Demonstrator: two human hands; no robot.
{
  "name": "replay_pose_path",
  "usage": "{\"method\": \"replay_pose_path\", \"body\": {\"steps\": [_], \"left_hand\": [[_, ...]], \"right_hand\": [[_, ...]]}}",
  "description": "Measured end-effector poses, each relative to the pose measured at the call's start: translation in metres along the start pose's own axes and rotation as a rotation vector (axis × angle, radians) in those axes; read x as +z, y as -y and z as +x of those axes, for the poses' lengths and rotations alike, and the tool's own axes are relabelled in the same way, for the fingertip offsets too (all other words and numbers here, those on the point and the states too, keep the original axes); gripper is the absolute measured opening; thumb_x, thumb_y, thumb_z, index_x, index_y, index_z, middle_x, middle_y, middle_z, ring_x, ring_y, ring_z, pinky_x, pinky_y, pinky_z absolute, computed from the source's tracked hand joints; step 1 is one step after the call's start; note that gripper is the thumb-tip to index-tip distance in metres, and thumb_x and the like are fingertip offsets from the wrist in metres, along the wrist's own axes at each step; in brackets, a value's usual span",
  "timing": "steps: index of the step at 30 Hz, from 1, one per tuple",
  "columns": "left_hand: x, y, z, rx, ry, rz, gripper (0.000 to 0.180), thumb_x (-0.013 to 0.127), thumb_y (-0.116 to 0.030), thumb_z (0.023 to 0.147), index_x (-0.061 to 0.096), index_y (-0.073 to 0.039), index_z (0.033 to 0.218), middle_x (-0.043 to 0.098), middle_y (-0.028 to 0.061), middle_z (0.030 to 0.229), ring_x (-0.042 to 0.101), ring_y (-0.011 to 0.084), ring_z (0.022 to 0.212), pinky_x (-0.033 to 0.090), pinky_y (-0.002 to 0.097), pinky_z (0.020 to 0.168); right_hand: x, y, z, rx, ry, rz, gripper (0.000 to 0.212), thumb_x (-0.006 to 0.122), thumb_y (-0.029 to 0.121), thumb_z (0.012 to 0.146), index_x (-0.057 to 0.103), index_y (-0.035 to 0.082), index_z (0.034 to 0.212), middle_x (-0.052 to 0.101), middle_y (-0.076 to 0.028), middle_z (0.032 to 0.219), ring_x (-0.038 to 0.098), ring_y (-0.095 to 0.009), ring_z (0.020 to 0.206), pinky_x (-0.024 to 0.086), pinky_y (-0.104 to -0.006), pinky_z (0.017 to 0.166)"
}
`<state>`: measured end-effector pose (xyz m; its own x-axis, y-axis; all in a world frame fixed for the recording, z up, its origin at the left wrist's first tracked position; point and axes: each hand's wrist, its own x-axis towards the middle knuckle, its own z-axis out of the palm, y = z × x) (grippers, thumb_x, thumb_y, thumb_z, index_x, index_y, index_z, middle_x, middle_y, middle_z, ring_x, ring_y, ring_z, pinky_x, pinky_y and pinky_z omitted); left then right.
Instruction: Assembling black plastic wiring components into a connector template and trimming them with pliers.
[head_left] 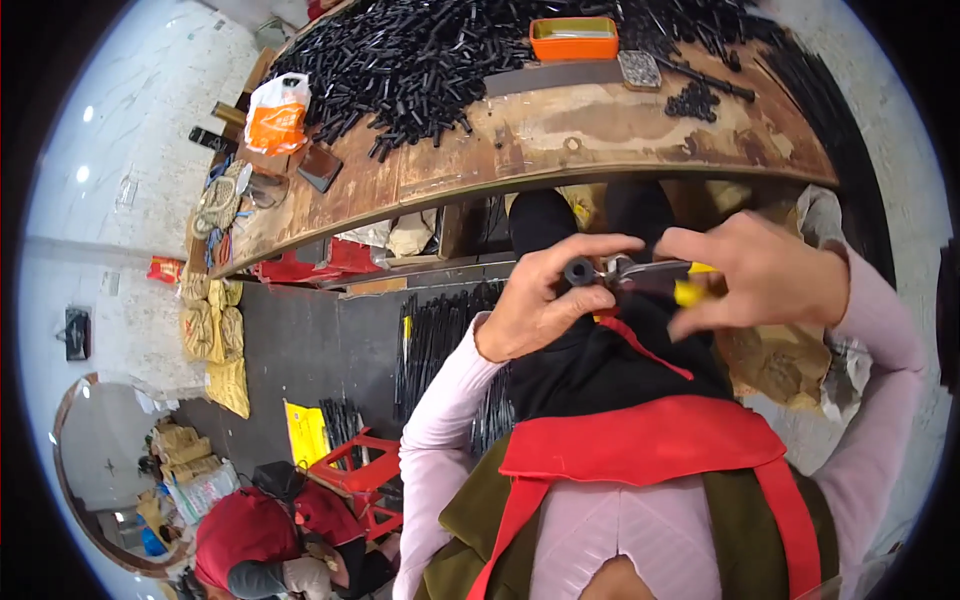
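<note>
My left hand [555, 295] is closed around a short black tube [579, 270], its hollow round end turned toward me. Beside the tube, a small metal tool [645, 268] reaches across to my right hand. Yellow grip parts [688, 293] show between the thumb and fingers of my right hand [765, 270], which is smeared by motion; the tool looks like pliers, but its exact kind is unclear. Both hands are above my lap, over black clothing. A red curved strip [650, 345] lies just below them.
Ahead is a worn wooden table [430, 185] heaped with black tubes [400, 70]. On it are an orange box [574, 40], a clear box of small metal parts [639, 70] and a plastic bag [278, 115]. Lower left, another person [250, 535] sits near a red stool [365, 465].
</note>
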<state>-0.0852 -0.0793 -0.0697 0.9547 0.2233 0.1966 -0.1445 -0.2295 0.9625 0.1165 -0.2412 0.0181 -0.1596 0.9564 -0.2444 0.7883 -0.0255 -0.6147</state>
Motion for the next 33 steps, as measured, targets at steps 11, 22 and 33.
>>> {"method": "replay_pose_path", "body": {"steps": [11,22,33], "left_hand": [[0.007,0.012,0.035,-0.054,0.072,-0.158,0.044,0.061,-0.026,0.095,0.056,0.002,0.129,0.061,0.0092,0.121,0.056,0.0146,0.109,0.041,0.0275,0.097],[0.013,0.014,0.044,-0.119,-0.025,-0.154,0.041,0.059,-0.029,0.097,0.057,-0.002,0.127,0.057,0.0001,0.097,0.048,0.0074,0.084,0.040,0.0214,0.076],[0.002,0.019,0.042,-0.048,0.052,-0.087,0.052,0.062,-0.041,0.095,0.056,-0.001,0.129,0.057,-0.0005,0.097,0.047,0.0066,0.080,0.039,0.0203,0.071]], "right_hand": [[0.031,-0.048,-0.016,-0.107,-0.380,0.039,0.030,0.064,0.013,0.091,0.052,-0.001,0.114,0.061,-0.012,0.072,0.063,-0.030,0.059,0.049,-0.0348,0.056],[0.033,-0.061,-0.015,-0.169,-0.534,-0.261,0.044,0.066,0.011,0.087,0.048,-0.003,0.124,0.059,-0.017,0.097,0.064,-0.034,0.084,0.052,-0.0376,0.072],[0.043,-0.059,-0.005,-0.208,-0.700,-0.254,0.044,0.065,0.008,0.082,0.050,0.001,0.123,0.057,-0.017,0.101,0.063,-0.032,0.084,0.050,-0.0362,0.070]]}}
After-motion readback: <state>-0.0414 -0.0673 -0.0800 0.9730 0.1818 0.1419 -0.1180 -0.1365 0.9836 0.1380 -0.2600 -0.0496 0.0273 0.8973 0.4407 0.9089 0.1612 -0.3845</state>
